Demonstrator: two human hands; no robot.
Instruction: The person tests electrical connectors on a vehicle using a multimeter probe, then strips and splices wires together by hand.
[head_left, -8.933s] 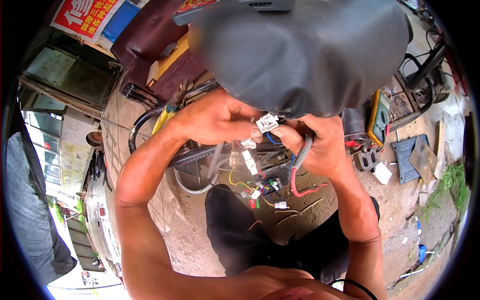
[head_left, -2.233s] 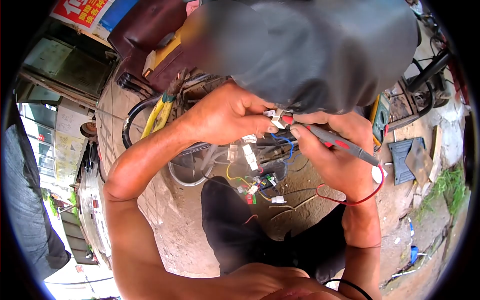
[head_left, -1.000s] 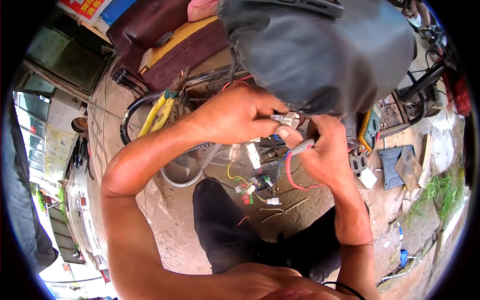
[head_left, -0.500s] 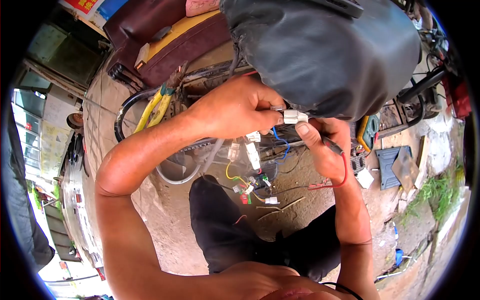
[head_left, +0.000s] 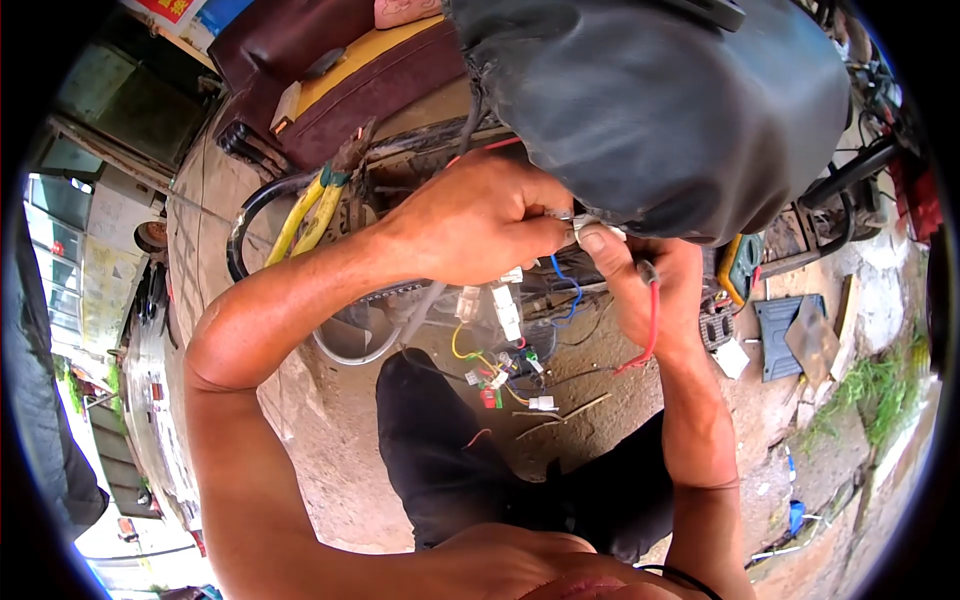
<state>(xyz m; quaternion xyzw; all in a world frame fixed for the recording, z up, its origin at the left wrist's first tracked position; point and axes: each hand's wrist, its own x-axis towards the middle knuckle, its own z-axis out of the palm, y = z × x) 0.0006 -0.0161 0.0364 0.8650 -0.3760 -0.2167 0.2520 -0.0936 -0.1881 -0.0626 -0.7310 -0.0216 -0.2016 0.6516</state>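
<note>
Just below the black seat (head_left: pixel 660 110), my two hands meet at a white connector (head_left: pixel 590 226). My left hand (head_left: pixel 500 220) pinches a small piece at the connector's left end, partly hidden by the fingers. My right hand (head_left: pixel 650 280) has its thumb on the connector, and a probe with a red lead (head_left: pixel 652 320) is tucked in the same hand. Blue wires (head_left: pixel 572 295) hang beneath. Further down are a white connector (head_left: pixel 507 312) and a cluster of coloured wires and plugs (head_left: pixel 495 378). A multimeter (head_left: pixel 741 268) stands to the right of my right hand.
Yellow-handled cutters (head_left: pixel 312 215) rest on the frame at left, near a black curved tube (head_left: pixel 238 235). A maroon sofa (head_left: pixel 370 105) stands behind. On the ground at right lie a dark tray (head_left: pixel 775 340) and a white piece (head_left: pixel 732 357). My knees are below.
The probe seen pointed at the connector earlier is now tucked in my right hand. Since half a second ago, my right thumb has moved left over the connector, covering more of it.
</note>
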